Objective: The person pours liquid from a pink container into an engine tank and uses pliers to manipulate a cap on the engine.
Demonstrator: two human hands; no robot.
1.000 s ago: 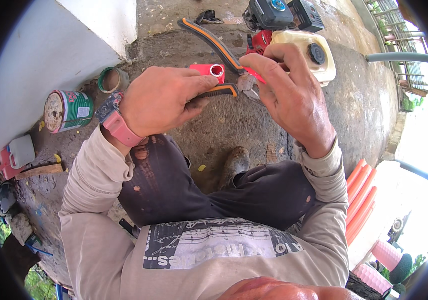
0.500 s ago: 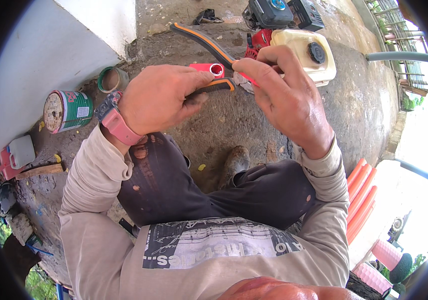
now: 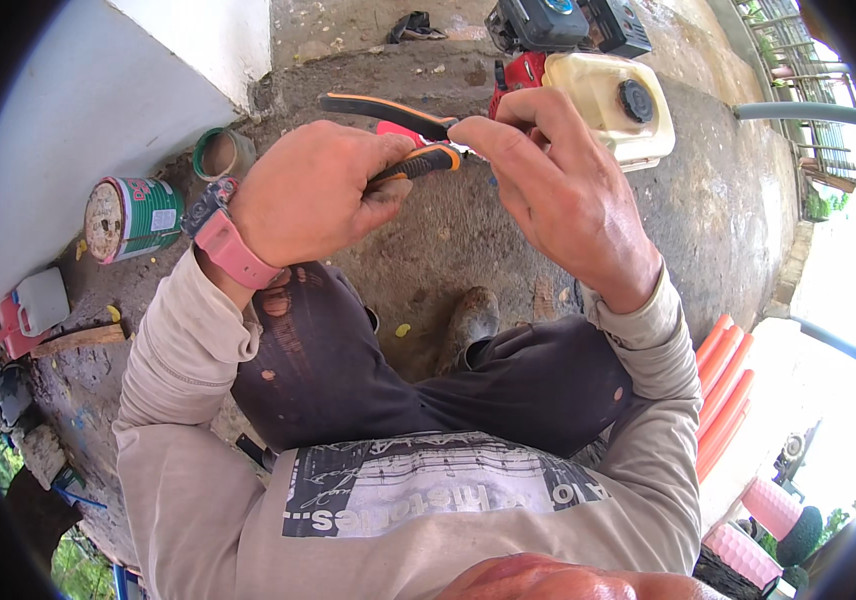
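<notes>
My left hand (image 3: 313,190) grips the orange-and-black handles of a pair of pliers (image 3: 398,130), whose upper handle sticks out to the left and whose jaws point right. My right hand (image 3: 563,190) pinches something small at the plier jaws between thumb and fingers; the item itself is hidden by the fingers. A red-pink piece (image 3: 396,129) shows just behind the pliers, between the hands. A pink watch (image 3: 233,250) is on my left wrist. Both hands are held above my bent knees over a concrete floor (image 3: 718,210).
A small engine with a cream fuel tank (image 3: 608,95) and red body stands behind the hands. Cans (image 3: 133,215) and a roll of tape (image 3: 223,155) lie by the white wall at left. Orange pipes (image 3: 728,385) lie at right. A boot (image 3: 473,320) rests on the floor.
Both hands have drawn closer to the camera with the pliers. The plier handles have closed together somewhat and the red-pink piece is now mostly hidden behind them.
</notes>
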